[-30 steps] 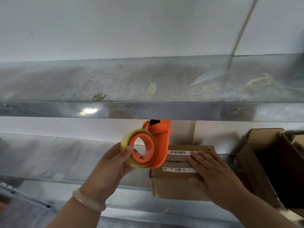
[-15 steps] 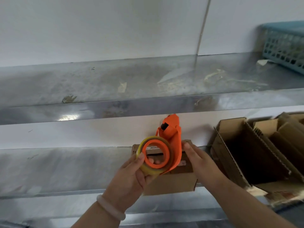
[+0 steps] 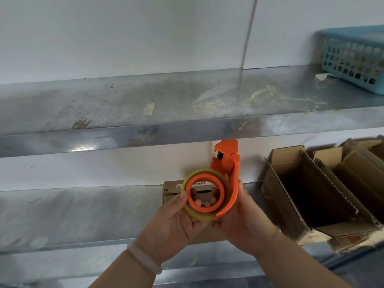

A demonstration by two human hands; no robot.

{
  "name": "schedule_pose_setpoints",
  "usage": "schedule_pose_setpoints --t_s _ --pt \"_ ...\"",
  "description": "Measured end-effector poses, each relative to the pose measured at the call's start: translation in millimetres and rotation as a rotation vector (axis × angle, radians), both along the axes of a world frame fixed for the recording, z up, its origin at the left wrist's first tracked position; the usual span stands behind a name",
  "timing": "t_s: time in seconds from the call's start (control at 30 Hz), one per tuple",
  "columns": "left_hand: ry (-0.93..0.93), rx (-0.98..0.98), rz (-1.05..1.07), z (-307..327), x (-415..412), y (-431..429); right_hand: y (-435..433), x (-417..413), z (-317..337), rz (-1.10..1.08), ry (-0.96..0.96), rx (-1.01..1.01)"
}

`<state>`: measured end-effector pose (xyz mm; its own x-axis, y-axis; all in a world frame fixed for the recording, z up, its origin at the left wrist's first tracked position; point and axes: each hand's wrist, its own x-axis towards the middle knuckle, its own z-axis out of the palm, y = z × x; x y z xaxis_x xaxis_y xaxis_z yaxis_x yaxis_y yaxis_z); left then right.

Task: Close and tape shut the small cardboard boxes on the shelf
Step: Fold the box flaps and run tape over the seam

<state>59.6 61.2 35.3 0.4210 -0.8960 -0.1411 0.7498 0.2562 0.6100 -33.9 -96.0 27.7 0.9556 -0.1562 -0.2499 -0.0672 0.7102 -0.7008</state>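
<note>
Head view: left hand (image 3: pixel 176 225) and right hand (image 3: pixel 243 223) grip one tape dispenser (image 3: pixel 225 167).

We wear a pale, milky bangle (image 3: pixel 144 258) at the wrist just behind our left hand (image 3: pixel 176 223): a smooth, plain round band, slightly translucent. Behind our right hand (image 3: pixel 244 224) the wrist and forearm show bare; our left forearm behind the bangle likewise.
</note>
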Motion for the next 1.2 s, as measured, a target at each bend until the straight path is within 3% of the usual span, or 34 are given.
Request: schedule_pose_setpoints --t_s 0.23,0.37,0.63,0.77,0.93,1.2 --pt "-0.182 0.213 -0.099 4 6 2 -7 -7 2 -0.074 -0.151 0.084" --pt "-0.427 0.378 -0.032 4 1 -3 -16 -10 -9 -0.099 -0.189 0.113" --pt "-0.632 0.407 -0.008 12 -4 -10 -17 -25 4 -0.051 -0.089 -0.200" --pt "-0.861 0.396 -0.070 19 -16 -20 -13 -29 8 -0.012 -0.035 -0.374" --pt "-0.811 0.488 0.097 11 -25 -26 -6 -33 11 0.013 -0.001 -0.539" --pt "-0.718 0.481 0.135 4 -28 -20 -1 -35 17 -0.055 -0.052 -0.778"
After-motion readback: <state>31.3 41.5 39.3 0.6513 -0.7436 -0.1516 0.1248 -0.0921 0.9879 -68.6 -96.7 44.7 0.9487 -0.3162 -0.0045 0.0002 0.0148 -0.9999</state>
